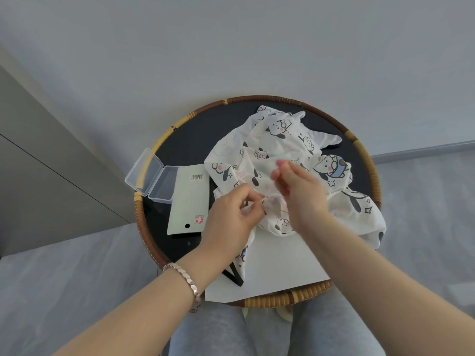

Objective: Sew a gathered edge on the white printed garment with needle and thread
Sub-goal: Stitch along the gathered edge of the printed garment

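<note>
Head view: the round table [257,99] in front of my knees has a dark, smooth top ringed by a woven cane rim in brown and straw-yellow bands. The white printed garment [272,150] lies crumpled over its right half, thin and slightly sheer, with black-eared cartoon dogs, small stars and faint pink marks; one fold spills over the right rim. Under its near edge sits a flat white sheet [280,268], stiff and square-cornered, reaching past the near rim. Left of the garment lies a pale rectangular card [189,199] with a barcode at the far end and a red mark and punched hole at the near end. Just beside the card stands a clear plastic box [160,187], its hinged lid [144,170] thrown open over the rim; I cannot make out anything inside it. My left hand [228,219] comes in low, wrist bent, its fingers [253,199] pinching a small bunched edge of the garment. My right hand [299,194] arches above the same spot, back to the camera, fingers [280,176] loosely curled over the cloth; I cannot tell whether they hold needle or thread. A pink-metal link bracelet [189,281] circles my left wrist.
</note>
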`<action>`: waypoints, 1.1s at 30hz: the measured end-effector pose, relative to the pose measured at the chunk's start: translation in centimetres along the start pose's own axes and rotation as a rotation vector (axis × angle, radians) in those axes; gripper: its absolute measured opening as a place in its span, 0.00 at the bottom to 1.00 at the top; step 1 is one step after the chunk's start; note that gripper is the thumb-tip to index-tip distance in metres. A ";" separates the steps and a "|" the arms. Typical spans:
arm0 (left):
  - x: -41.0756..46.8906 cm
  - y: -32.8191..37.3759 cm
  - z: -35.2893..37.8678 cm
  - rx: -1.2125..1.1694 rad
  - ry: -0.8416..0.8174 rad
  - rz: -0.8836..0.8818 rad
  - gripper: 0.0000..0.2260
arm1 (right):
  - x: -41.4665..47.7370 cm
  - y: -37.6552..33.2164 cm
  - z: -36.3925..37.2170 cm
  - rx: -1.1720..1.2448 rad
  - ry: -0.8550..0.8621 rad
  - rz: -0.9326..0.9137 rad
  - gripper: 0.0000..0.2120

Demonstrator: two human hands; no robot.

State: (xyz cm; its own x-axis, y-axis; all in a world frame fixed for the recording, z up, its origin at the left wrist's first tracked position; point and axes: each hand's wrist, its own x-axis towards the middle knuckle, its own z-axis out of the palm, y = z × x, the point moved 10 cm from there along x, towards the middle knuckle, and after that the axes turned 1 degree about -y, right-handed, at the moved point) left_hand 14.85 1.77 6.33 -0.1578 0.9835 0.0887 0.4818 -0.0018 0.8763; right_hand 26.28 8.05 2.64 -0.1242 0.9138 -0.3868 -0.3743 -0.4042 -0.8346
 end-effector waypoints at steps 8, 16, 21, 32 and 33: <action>-0.5 -2.3 0.8 -0.087 -0.101 -0.088 0.06 | 2.5 -1.7 3.0 -1.192 -0.447 -0.347 0.10; -0.8 -3.2 0.7 -0.073 -0.067 -0.108 0.04 | 5.9 -6.1 -0.7 -1.725 -0.079 -0.434 0.13; -0.9 -2.7 0.3 -0.091 -0.043 -0.091 0.04 | 0.5 0.9 3.0 -1.264 -0.699 0.029 0.09; -0.9 -2.4 0.5 -0.074 -0.069 -0.068 0.03 | 6.3 -5.4 -1.4 -1.510 0.016 -0.276 0.10; -1.0 -2.3 0.4 -0.075 -0.064 -0.066 0.03 | 6.7 -6.8 -2.3 -1.554 0.131 -0.318 0.11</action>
State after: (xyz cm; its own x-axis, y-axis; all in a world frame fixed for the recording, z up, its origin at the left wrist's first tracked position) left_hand 14.22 0.91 4.01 -0.1302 0.9915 0.0009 0.4059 0.0524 0.9124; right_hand 30.14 16.82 4.80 -0.1200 0.9889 -0.0878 0.9031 0.0720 -0.4233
